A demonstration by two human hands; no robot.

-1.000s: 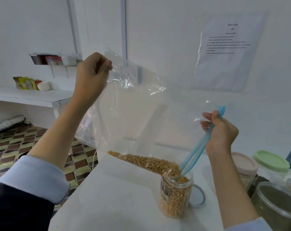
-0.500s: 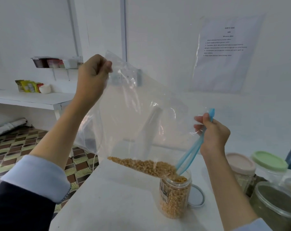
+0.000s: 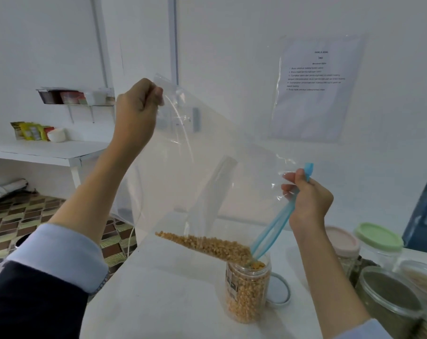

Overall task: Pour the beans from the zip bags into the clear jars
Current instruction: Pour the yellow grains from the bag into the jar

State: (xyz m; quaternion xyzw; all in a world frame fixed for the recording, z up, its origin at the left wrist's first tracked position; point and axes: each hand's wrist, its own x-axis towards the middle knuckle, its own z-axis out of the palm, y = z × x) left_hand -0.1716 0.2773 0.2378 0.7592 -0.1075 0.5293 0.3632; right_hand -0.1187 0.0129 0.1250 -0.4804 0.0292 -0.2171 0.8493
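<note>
Lower centre of the frame: a clear jar (image 3: 248,291) stands on the white table (image 3: 158,302), filled with yellow beans (image 3: 246,294) almost to its neck; its lid (image 3: 279,293) lies flat just behind and right of it. Directly above the jar's mouth hangs the low corner of a large clear zip bag (image 3: 207,167), where the remaining beans (image 3: 205,244) form a slanted band running down into the opening beside the blue zip strip (image 3: 276,223). Right of centre, the right hand (image 3: 308,199) pinches the zip strip and the bag's edge between thumb and curled fingers. Upper left of centre, the left hand (image 3: 136,111) is curled tight on the bag's raised far corner, tilting it. At the lower right stand further jars, one with a green lid (image 3: 379,237) and one with a pink lid (image 3: 342,243). Judgement: this pour is nearly complete; the last beans must slide out, and any other bags remain.
</note>
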